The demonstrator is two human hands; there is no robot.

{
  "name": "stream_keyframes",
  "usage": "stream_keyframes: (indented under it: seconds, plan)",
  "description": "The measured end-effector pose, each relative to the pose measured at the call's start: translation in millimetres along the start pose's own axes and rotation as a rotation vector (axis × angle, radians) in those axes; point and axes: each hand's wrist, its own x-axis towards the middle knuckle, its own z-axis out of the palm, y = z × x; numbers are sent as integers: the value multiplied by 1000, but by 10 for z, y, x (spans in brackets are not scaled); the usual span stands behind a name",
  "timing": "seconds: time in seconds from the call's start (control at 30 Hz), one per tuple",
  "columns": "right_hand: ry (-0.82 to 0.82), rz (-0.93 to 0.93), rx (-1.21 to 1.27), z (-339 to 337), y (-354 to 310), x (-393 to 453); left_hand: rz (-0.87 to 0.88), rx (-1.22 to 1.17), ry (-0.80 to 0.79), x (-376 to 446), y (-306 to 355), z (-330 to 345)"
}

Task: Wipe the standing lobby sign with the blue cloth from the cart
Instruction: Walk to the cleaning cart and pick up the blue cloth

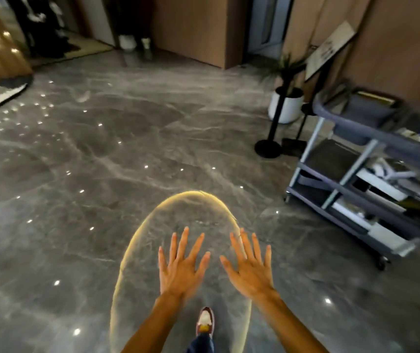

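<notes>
Underfoot, a glossy grey marble floor (132, 154) fills most of the view, dotted with reflected lights and a glowing oval ring (137, 240) of reflected light. At the right stands a grey three-shelf service cart (362, 174), its shelves holding blurred items; whether a blue cloth lies among them I cannot tell. Behind the cart, near the wooden wall, the standing lobby sign (328, 50) tilts on its black post, beside a white potted plant (286, 103). A black stanchion (271, 138) stands in front of the pot. Both hands hover low in front, palms down, fingers spread straight and holding nothing: left hand (179, 270), right hand (251, 270). One shoe (205, 322) shows below them.
</notes>
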Motion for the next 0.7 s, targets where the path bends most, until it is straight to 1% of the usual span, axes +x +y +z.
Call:
stream_keyframes:
  seconds: [0.27, 0.4, 0.57, 0.7]
  plan:
    - [46, 196, 2, -305, 550, 585, 230, -22, 2, 1073, 588, 75]
    - [104, 279, -46, -441, 784, 829, 334, -19, -18, 1556, 898, 130]
    - [178, 383, -48, -591, 1104, 1007, 458, -61, -55, 2014, 1340, 206]
    - [181, 487, -36, -663, 1393, 1036, 545, -40, -78, 2254, 1752, 224]
